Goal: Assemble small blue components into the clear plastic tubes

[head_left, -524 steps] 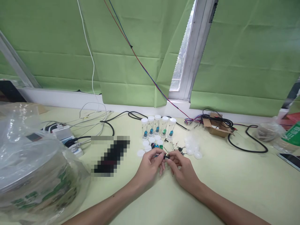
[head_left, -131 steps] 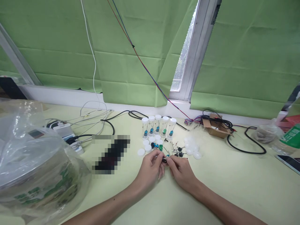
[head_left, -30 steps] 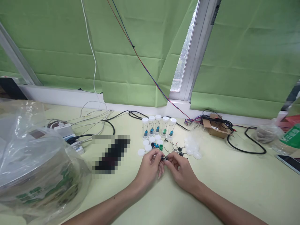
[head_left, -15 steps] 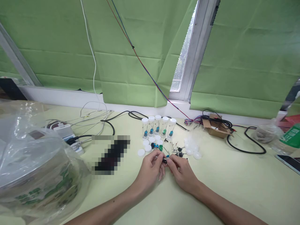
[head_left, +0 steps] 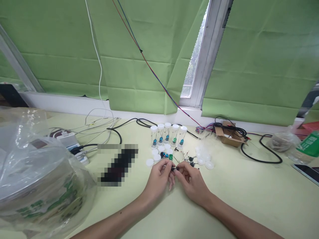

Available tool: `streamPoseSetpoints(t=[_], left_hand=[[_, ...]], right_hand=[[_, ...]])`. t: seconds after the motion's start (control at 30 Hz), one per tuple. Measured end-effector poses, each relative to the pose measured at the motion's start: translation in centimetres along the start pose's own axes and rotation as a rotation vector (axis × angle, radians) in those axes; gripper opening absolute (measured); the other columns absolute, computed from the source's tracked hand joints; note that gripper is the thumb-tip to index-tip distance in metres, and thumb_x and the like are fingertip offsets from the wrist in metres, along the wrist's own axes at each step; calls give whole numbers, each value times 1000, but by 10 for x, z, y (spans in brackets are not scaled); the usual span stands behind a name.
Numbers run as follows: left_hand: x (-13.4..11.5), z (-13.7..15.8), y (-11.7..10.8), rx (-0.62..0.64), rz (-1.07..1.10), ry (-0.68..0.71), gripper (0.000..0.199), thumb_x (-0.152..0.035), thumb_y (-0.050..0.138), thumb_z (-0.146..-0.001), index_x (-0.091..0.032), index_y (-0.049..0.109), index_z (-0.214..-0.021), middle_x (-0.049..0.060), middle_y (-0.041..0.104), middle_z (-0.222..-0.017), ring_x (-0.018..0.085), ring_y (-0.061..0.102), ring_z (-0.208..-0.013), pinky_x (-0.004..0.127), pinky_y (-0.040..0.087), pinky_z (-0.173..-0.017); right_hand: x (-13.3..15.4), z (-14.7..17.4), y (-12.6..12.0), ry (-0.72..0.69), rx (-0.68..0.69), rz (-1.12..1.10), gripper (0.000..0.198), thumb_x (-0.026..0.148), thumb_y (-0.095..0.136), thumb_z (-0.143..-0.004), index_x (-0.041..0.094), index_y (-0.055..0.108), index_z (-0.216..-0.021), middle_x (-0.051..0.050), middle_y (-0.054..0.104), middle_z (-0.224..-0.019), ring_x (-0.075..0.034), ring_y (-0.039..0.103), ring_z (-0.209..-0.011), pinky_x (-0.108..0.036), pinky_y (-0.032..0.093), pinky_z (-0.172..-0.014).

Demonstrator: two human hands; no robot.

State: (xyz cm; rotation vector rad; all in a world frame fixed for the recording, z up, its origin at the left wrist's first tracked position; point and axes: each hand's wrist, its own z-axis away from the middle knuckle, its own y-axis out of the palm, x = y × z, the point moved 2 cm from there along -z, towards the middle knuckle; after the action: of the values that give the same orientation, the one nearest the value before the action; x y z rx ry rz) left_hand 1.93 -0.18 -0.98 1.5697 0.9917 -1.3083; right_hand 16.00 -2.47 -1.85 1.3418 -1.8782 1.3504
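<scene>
My left hand (head_left: 160, 176) is closed, its thumb and fingertips pinching a small black part (head_left: 173, 169) with a thin metal stem. Fingers of my right hand (head_left: 193, 181) are closed on the right end of the same part; its exact shape is mostly hidden. Just beyond the hands lie small blue, black and green pieces (head_left: 170, 156), several white caps (head_left: 150, 162) and dark small parts with metal pins (head_left: 191, 159). Behind these stands a row of clear tubes with white lids (head_left: 175, 136), each holding a blue or green piece.
A pile of translucent caps (head_left: 208, 164) lies right of the parts. A small cardboard box (head_left: 230, 140) with black cable stands farther back. A plastic-wrapped tub (head_left: 50, 199) fills the left front, near a power strip (head_left: 68, 141). A phone (head_left: 307, 173) lies far right.
The right fingertips have shifted slightly at the black part. A bit of blue that showed beside them is no longer visible. The left hand stays almost in place.
</scene>
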Motion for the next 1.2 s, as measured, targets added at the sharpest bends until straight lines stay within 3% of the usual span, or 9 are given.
streamPoseSetpoints(t=[0.3, 0.6, 0.93, 1.07, 1.2], left_hand=[[-4, 3, 2, 27, -25, 8, 29, -47, 57, -88, -19, 55, -82, -4, 53, -51, 9, 47, -41, 20, 37, -44], [-6, 3, 3, 26, -6, -20, 28, -43, 60, -87, -18, 53, -77, -5, 52, -49, 8, 45, -39, 20, 35, -42], [-4, 1, 0, 35, -70, -6, 30, -46, 53, -90, -19, 53, -79, -4, 50, -52, 9, 46, -41, 22, 36, -44], [-5, 3, 0, 103, -174, -38, 33, -49, 45, -93, -20, 50, -78, -5, 45, -53, 9, 40, -42, 22, 31, -43], [-12, 8, 3, 180, -469, 74, 34, -41, 41, -96, -18, 49, -72, -4, 45, -60, 10, 37, -53, 24, 28, -51]], right_hand=[[1, -1, -1, -12, -4, -13, 17, 32, 50, -95, 19, 56, -86, -1, 62, -67, -13, 55, -57, -24, 39, -53], [1, -1, -2, -7, 21, 18, 21, 29, 46, -96, 19, 53, -78, 2, 55, -62, -11, 44, -52, -24, 33, -50], [0, -3, -1, 34, -31, 49, 27, 37, 47, -96, 18, 59, -80, 1, 56, -61, -12, 45, -51, -24, 35, -51], [-1, -2, -5, 58, -159, 42, 31, 41, 43, -97, 17, 59, -86, -1, 58, -67, -13, 50, -58, -25, 39, -55], [-3, 0, -5, 53, -200, -27, 29, 41, 44, -97, 17, 60, -96, -5, 64, -80, -15, 58, -67, -25, 44, -59]])
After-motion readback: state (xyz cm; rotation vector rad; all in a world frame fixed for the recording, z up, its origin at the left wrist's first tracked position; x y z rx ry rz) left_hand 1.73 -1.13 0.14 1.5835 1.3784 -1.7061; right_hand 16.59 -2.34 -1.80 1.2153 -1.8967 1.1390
